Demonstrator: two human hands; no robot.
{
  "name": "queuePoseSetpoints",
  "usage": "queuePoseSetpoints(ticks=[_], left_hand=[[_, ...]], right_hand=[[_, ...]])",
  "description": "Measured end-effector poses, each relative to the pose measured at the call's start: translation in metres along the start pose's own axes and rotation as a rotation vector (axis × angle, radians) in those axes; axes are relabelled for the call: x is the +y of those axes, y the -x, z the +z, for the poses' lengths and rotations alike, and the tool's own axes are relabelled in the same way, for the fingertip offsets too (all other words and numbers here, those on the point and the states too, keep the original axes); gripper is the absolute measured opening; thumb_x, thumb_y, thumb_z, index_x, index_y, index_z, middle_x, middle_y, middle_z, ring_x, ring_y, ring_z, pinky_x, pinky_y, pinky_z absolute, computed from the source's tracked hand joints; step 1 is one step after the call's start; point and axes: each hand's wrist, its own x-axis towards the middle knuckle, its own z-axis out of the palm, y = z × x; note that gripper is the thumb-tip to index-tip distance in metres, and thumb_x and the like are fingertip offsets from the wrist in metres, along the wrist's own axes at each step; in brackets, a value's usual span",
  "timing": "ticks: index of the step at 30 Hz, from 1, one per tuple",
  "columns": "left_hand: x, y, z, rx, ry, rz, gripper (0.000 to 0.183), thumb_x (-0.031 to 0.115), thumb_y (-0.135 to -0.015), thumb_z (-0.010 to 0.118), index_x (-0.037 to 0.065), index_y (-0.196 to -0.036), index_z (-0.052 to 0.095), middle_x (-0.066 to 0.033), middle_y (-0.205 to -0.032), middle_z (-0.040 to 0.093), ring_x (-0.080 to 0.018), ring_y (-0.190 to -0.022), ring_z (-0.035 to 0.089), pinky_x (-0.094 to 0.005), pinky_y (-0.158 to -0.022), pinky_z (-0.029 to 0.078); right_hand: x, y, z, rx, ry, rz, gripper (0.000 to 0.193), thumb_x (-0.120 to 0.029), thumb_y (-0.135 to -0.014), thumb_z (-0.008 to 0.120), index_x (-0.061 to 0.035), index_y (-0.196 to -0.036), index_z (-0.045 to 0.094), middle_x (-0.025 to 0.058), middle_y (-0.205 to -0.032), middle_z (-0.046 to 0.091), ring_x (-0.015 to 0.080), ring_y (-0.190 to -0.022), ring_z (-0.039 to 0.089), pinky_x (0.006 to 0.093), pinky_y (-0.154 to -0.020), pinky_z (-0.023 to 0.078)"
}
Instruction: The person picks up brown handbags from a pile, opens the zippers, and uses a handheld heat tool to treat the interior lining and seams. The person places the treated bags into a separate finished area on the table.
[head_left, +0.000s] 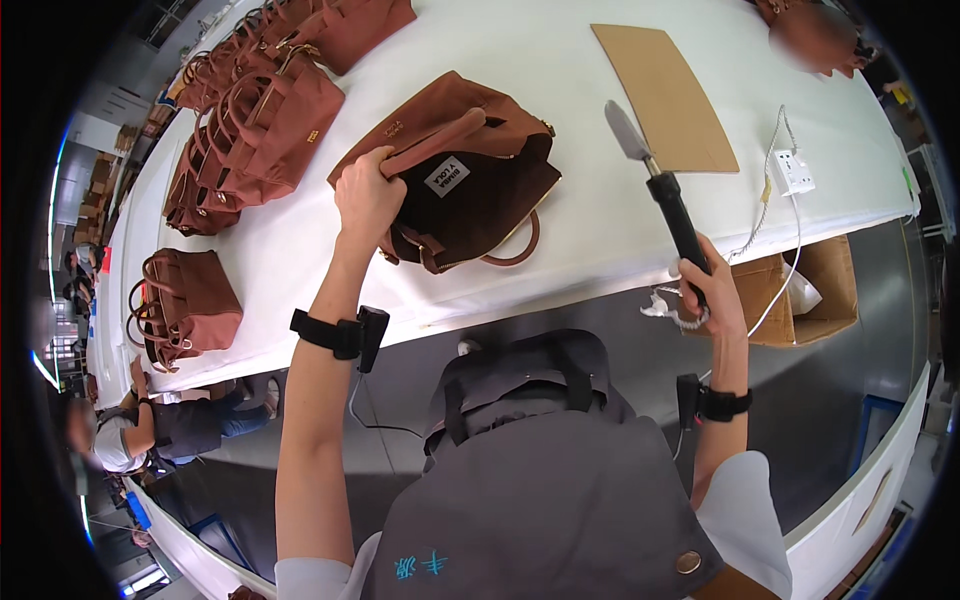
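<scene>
A brown handbag [490,200] lies already open on the white surface [610,235], the left hand [368,195] grasping its handle [440,139], while the right hand [715,292] grips a black-handled tool [672,205] well apart from it, so I judge it unfinished, with similar bags [275,135] standing leftward.

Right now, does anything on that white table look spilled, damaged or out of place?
Nothing on the white table stands out as spilled or damaged. The brown bag gapes open and leans, but that hardly looks odd: the left hand holds it by a handle.
</scene>
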Motion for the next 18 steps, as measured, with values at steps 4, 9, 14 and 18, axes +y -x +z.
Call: queuePoseSetpoints(ticks=[4,9,14,18], left_hand=[[0.004,0.001,0.002,-0.022,-0.015,0.007,0.034,0.004,-0.07,0.056,0.007,-0.102,0.067,-0.0195,-0.084,0.066,-0.0382,-0.08,0.063,-0.044,-0.073,0.05],[0.015,0.006,0.004,-0.045,-0.053,0.041,0.037,0.003,-0.069,0.054,0.009,-0.103,0.067,-0.0181,-0.085,0.067,-0.0372,-0.081,0.063,-0.0433,-0.074,0.05],[0.015,0.008,0.005,-0.052,-0.052,0.032,0.038,0.003,-0.069,0.054,0.009,-0.104,0.066,-0.0174,-0.086,0.067,-0.0371,-0.083,0.063,-0.0434,-0.075,0.05],[0.014,0.013,0.006,-0.029,-0.042,0.085,0.037,0.003,-0.069,0.054,0.009,-0.104,0.066,-0.017,-0.086,0.067,-0.0372,-0.083,0.063,-0.0437,-0.075,0.05]], right_hand=[[-0.003,0.043,0.02,-0.026,0.174,-0.045,0.05,-0.007,-0.08,0.065,-0.0012,-0.128,0.051,-0.0029,-0.066,0.051,0.0026,-0.044,0.043,0.0181,-0.039,0.031],[-0.003,0.021,0.065,-0.023,0.734,-0.382,0.056,-0.013,-0.078,0.064,-0.0071,-0.131,0.049,0.015,-0.074,0.058,0.0252,-0.061,0.056,0.0372,-0.059,0.046],[0.011,-0.022,0.1,0.085,1.132,-0.544,0.059,-0.015,-0.079,0.06,-0.0111,-0.134,0.042,0.0193,-0.077,0.057,0.0378,-0.065,0.058,0.0454,-0.063,0.047],[0.023,-0.041,0.114,0.127,1.215,-0.548,0.06,-0.012,-0.079,0.059,-0.0123,-0.136,0.039,0.0197,-0.079,0.057,0.0376,-0.064,0.06,0.0455,-0.06,0.048]])
